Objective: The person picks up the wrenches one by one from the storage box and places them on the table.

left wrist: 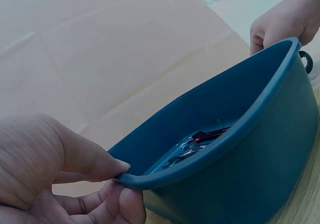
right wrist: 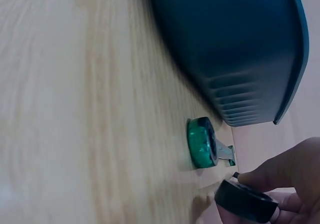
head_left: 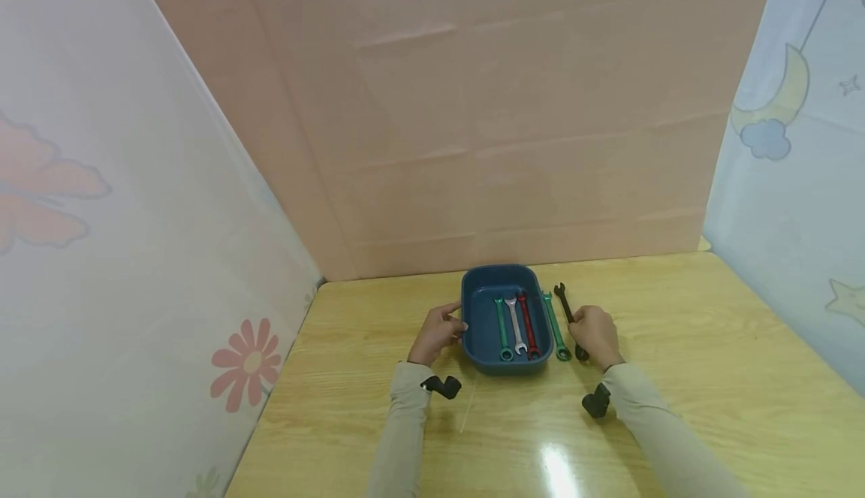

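Left hand [left wrist: 55,169] pinches the near-left rim of the blue tray [head_left: 481,348]; thumb on top, fingers under. Right hand [head_left: 596,335] grasps the black wrench [head_left: 566,306], which lies on the wooden table [head_left: 676,348] right of the tray, far end sticking out past the knuckles.

Risks, as I see it: one-sided pinch could tip the tray and slide the three wrenches inside. Lifting the black wrench could knock the green wrench [head_left: 556,327] just beside it against the tray wall.

The black wrench is slim, dark, with a ring end [right wrist: 246,201] under the fingertips.
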Demonstrator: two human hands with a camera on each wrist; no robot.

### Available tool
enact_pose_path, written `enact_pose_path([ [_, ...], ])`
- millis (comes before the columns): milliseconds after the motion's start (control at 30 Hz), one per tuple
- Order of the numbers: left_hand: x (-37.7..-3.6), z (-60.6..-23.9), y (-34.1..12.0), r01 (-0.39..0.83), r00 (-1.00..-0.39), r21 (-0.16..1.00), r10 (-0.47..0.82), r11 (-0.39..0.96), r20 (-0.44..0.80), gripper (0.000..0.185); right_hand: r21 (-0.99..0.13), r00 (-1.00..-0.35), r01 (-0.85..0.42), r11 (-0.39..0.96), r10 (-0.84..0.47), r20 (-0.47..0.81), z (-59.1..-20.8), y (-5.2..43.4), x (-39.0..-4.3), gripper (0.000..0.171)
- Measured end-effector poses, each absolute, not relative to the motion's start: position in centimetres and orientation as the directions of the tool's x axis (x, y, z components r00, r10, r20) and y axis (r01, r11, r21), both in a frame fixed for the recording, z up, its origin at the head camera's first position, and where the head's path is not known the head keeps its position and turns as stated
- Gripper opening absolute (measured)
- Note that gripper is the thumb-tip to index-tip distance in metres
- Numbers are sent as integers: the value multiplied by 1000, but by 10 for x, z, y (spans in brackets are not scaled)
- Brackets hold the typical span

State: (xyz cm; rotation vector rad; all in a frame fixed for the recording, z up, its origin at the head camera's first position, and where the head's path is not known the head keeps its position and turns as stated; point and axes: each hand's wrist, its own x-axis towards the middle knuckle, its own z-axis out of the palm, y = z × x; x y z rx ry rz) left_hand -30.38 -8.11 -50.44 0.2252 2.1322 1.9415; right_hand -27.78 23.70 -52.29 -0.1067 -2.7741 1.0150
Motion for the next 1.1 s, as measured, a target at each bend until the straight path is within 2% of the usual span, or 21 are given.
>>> enact_pose_path([
  [367,-304,-506,-82,-57,-955,993,285,99,-84,62,-622,-987,57,781,139,84,-520,238,-273,22],
  [533,-304,-503,-82,-58,-955,994,285,97,-84,61,-591,-987,81,802,148,65,-517,237,-271,17],
  [1100,-304,-505,-82,-63,-955,993,283,96,-88,62,-576,-979,38,817,145,141,-528,236,-270,16],
])
